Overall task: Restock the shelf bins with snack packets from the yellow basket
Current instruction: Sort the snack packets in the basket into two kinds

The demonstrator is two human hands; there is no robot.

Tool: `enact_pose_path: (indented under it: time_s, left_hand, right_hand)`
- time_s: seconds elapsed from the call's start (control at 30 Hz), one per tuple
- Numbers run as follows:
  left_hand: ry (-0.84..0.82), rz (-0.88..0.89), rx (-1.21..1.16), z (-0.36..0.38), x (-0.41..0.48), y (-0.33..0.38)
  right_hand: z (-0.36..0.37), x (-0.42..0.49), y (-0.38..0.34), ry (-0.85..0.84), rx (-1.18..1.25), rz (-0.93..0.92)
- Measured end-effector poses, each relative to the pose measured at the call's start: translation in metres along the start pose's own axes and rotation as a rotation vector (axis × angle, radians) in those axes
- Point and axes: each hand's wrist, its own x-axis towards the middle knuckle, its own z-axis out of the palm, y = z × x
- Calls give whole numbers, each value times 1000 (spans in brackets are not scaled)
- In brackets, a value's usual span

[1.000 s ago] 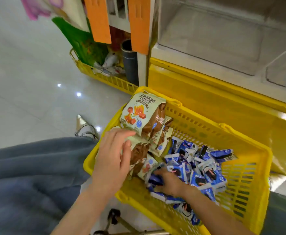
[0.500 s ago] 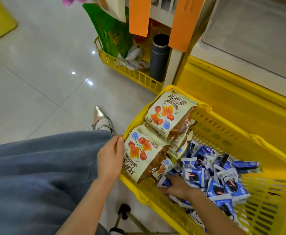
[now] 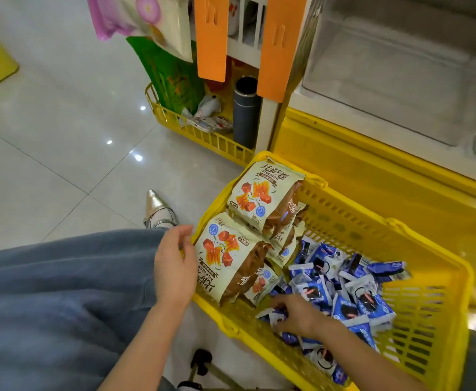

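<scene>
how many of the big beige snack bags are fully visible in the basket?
2. One beige bag leans at the far left corner of the yellow basket; another beige bag lies nearer, beside the left hand. More are partly buried beneath them.

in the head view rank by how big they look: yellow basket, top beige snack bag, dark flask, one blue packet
1. yellow basket
2. top beige snack bag
3. dark flask, though it stands farther off, so unsure
4. blue packet

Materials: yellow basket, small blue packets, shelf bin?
Yellow basket: looks moulded plastic, slotted walls, slight gloss. Small blue packets: likely plastic film, crinkled with shiny highlights. Shelf bin: clear rigid plastic, probably acrylic; see-through walls.
</scene>
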Motion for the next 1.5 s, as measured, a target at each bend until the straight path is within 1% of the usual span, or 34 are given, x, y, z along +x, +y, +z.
enact_pose_path:
  time_s: [0.07,0.13,0.2,0.23,0.27,0.33,0.37,0.43,0.47,0.5,0.53,0.57,0.6,0.63,0.67,0.73,0.77,0.8,0.9,0.93,1.0,1.07,1.13,1.2,1.23,1.3,1.37,1.43,1.5]
  left_hand:
    - [51,136,-9,-6,-10,16]
    - [42,337,-34,-11,-24,34]
    - [-90,506,-73,-7,-43,48]
    - [-204,543,-83,-1,-53,54]
    - [-336,542,-75,8,-63,57]
    - [-573,460,-30,28,-80,59]
    - [-679,359,-25,38,-86,58]
    - [-877,65,-94,54,-90,57]
    - [-945,-67,-154,60,-91,57]
    - [-988,-156,-206,65,-92,56]
    - [-987,-211,-250,67,-95,55]
    - [-947,-253,-299,70,-97,54]
    - [-885,-297,-356,70,-99,54]
    - [-823,-343,-401,71,-100,53]
    - [-768,-369,-421,71,-100,51]
    - [-704,-374,-388,72,-99,47]
    - [-690,-377,-369,74,-98,47]
    - [-684,-383,-352,75,-98,47]
    - [-706,-387,-289,88,-100,49]
    - [-726,-362,-249,94,-102,51]
    - [-773,-286,-147,114,-106,57]
    - [-841,-187,-73,140,-115,65]
    - [-958,-96,-36,165,-127,75]
    - [-1103,1,-17,187,-139,77]
    - [-1122,52,-5,193,-143,74]
    - [-1033,89,24,195,-140,60]
    - [-917,36,61,190,-127,38]
    - [-814,-24,149,187,-107,14]
    - [-791,-93,216,190,-89,2]
  right_hand:
    - [-5,-10,-1,39,-17,-4]
    - [-13,-22,-1,64,-18,12]
    - [-23,-37,-1,91,33,-6]
    - [-30,-47,-3,108,78,-22]
    - [-36,-57,-5,125,138,-39]
    - [-49,-78,-10,133,275,-73]
    - [-55,-88,-13,135,336,-82]
    - [-67,-106,-16,141,453,-71]
    - [-71,-113,-14,146,501,-66]
    - [-75,-119,-11,150,543,-65]
    - [-78,-124,-7,153,580,-62]
    - [-81,-128,-2,163,602,-58]
    - [-84,-130,4,191,608,-54]
    - [-86,-131,11,255,600,-39]
    - [-88,-129,19,358,587,-7]
    - [-89,-120,39,624,543,106]
    - [-88,-115,48,710,514,172]
    - [-87,-111,57,737,472,239]
    - [-80,-103,79,618,230,405]
    - [-80,-103,82,608,151,439]
    - [-84,-103,82,672,-14,475]
    - [-88,-101,81,765,-108,421]
    - [-88,-98,80,798,-49,287]
    - [-83,-92,79,731,45,171]
    - [-79,-90,81,670,43,136]
    - [-69,-84,87,552,-103,129]
    - [-61,-79,95,449,-268,168]
    - [-56,-73,99,415,-310,194]
    - [-55,-68,98,433,-304,202]
